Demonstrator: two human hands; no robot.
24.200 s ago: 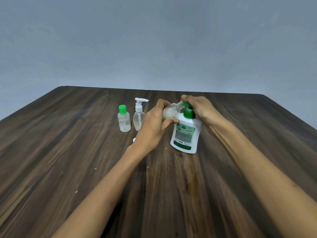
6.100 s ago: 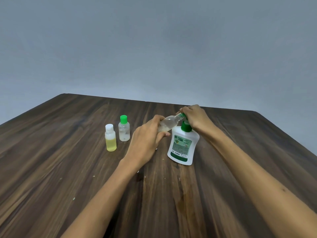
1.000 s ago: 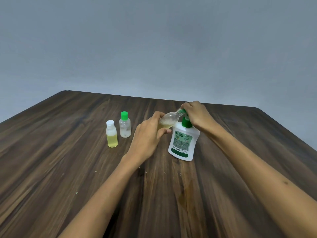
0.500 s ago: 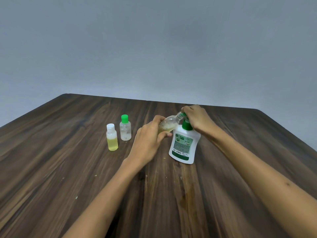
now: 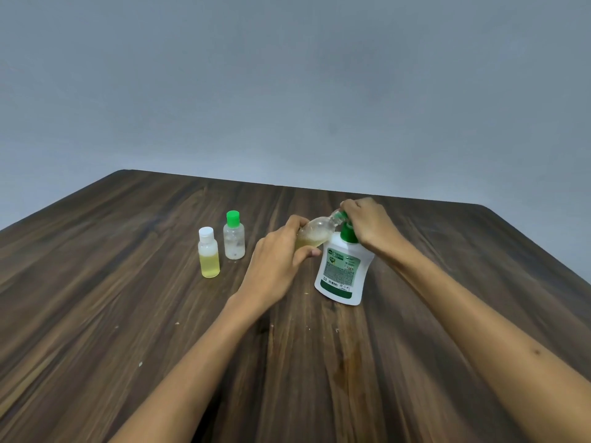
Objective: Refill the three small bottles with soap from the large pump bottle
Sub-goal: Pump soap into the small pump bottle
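The large white pump bottle (image 5: 342, 273) with a green label and green pump stands upright right of centre. My right hand (image 5: 367, 223) rests on top of its pump head. My left hand (image 5: 278, 263) holds a small clear bottle (image 5: 315, 233) tilted, its open neck up against the pump's nozzle; some yellowish soap lies in its lower side. To the left stand two small capped bottles: one with a white cap (image 5: 208, 253), about half full of yellow soap, and one with a green cap (image 5: 234, 236) that looks nearly clear inside.
Everything sits on a dark wooden table (image 5: 128, 314) with a rounded far edge against a plain grey wall. Small pale specks lie scattered on the wood near my forearms.
Since 24 s ago a white-capped bottle with yellow soap stands at the left and the small pump bottle left the table. Over the last second my hands hold their positions; only the view shifted slightly.
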